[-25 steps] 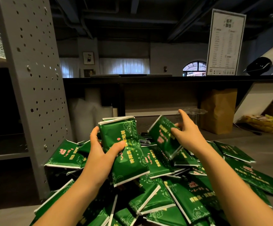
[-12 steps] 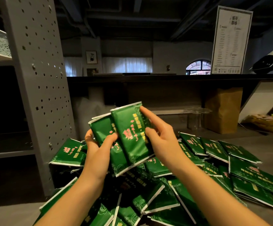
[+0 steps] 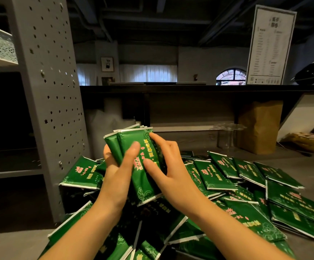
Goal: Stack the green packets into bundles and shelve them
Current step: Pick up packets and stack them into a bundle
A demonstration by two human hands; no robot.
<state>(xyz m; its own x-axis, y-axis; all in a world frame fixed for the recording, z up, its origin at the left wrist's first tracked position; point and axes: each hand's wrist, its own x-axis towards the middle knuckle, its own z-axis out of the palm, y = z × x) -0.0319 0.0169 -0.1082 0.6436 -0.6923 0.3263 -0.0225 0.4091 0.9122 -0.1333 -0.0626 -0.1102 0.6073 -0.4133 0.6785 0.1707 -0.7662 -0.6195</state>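
Observation:
I hold a small bundle of green packets (image 3: pixel 133 147) upright above a loose pile of green packets (image 3: pixel 246 184) that spreads over the grey surface (image 3: pixel 302 164). My left hand (image 3: pixel 117 173) grips the bundle from the left, thumb across its front. My right hand (image 3: pixel 166 166) holds its right side, with the thumb on the front packet and the fingers curled round the edge. The packets have white sealed ends and pink and yellow print.
A grey perforated shelf upright (image 3: pixel 49 91) stands at the left, with dark shelf bays (image 3: pixel 8 166) beside it. Behind the pile are a brown paper bag (image 3: pixel 259 126), a clear plastic container (image 3: pixel 227 136) and a dark counter (image 3: pixel 190 88) with a printed sign (image 3: pixel 270 45).
My right hand lifted a packet from the pile, brought it left and laid it onto the bundle in my left hand. Both hands now close round the bundle, which sits higher.

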